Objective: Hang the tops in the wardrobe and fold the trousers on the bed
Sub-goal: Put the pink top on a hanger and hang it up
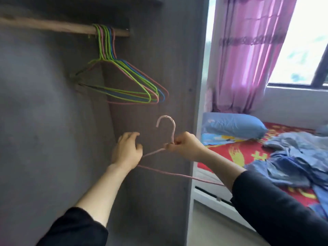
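Note:
A pink wire hanger [173,129] is held in front of the open grey wardrobe [44,103]. My right hand [186,146] grips it at the neck, just under the hook. My left hand [128,150] is at the hanger's left shoulder with fingers loosely curled; the wire passes by its palm, and I cannot tell whether it grips it. Several green, blue and pink hangers [124,82] hang bare from the wooden rail [62,27]. Blue clothes [292,157] lie crumpled on the bed [236,153] to the right.
A blue pillow [234,125] lies at the head of the bed below a purple curtain [248,50] and a window [301,41]. The wardrobe's side panel [177,68] stands between the hanging space and the bed.

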The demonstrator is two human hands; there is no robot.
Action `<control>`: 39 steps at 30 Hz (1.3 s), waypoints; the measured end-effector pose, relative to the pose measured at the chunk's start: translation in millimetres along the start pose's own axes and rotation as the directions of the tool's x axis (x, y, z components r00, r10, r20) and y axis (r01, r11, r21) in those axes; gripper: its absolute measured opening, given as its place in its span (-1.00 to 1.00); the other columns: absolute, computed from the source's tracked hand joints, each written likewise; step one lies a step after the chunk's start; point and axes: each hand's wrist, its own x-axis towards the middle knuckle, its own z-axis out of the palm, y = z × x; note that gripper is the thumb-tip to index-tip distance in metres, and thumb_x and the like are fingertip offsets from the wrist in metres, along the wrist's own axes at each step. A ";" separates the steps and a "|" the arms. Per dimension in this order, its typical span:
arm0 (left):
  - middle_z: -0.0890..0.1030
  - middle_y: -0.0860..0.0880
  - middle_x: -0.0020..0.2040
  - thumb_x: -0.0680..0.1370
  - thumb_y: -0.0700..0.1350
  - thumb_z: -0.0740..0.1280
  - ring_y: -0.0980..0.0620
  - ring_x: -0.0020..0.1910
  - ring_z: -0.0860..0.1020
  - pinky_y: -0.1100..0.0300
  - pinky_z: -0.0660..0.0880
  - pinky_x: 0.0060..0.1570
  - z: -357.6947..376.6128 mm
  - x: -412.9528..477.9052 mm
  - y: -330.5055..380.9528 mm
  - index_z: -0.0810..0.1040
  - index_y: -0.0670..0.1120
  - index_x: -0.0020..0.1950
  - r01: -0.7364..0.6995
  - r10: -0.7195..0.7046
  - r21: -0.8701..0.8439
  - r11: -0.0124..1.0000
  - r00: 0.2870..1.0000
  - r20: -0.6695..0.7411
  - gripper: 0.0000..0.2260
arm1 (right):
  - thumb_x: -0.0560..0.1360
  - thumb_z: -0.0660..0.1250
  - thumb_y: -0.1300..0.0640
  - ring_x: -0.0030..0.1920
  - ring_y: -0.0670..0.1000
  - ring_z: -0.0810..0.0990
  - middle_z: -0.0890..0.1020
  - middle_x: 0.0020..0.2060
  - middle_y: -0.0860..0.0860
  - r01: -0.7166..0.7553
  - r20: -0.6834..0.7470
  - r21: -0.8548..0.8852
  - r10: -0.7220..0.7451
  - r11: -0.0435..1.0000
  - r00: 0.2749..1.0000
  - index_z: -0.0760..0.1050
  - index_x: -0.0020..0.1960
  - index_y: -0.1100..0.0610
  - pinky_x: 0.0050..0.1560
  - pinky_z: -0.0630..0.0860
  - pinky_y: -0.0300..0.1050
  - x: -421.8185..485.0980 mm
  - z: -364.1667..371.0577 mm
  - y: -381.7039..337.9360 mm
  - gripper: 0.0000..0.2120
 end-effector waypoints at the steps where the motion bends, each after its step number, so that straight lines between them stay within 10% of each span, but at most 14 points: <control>1: 0.50 -0.10 0.30 0.50 -0.16 0.26 -0.12 0.29 0.42 0.03 0.39 0.27 18.0 -11.5 12.9 0.48 -0.09 0.32 0.004 -0.003 -0.008 1.000 0.999 0.047 -0.63 | 0.46 0.40 -0.08 -0.49 -0.04 0.26 0.31 -0.54 -0.04 -0.038 0.002 -0.025 0.038 0.999 0.999 0.31 -0.50 0.12 -0.41 0.23 -0.12 -16.1 -3.1 20.5 -0.51; 13: 0.44 -0.08 0.31 0.54 -0.12 0.18 -0.09 0.30 0.37 0.02 0.40 0.22 200.0 -87.0 233.0 0.39 -0.02 0.38 -0.237 0.284 -0.156 0.959 0.786 0.549 -0.60 | 0.48 0.40 -0.04 -0.42 0.03 0.55 0.62 -0.37 0.17 -0.543 -0.209 -0.045 0.523 0.839 0.826 0.56 -0.26 0.31 -0.30 0.55 -0.06 -186.1 -120.2 236.2 -0.61; 39: 0.43 -0.12 0.26 0.54 -0.11 0.17 -0.13 0.30 0.35 -0.02 0.40 0.22 552.3 -177.7 756.4 0.36 -0.04 0.37 -0.508 0.603 -0.413 0.756 0.294 0.741 -0.62 | 0.42 0.15 0.31 -0.43 0.10 0.49 0.51 -0.37 0.19 -0.829 -0.293 0.347 0.891 0.438 0.348 0.50 -0.21 0.23 -0.48 0.45 -0.09 -383.0 -403.1 676.8 -0.84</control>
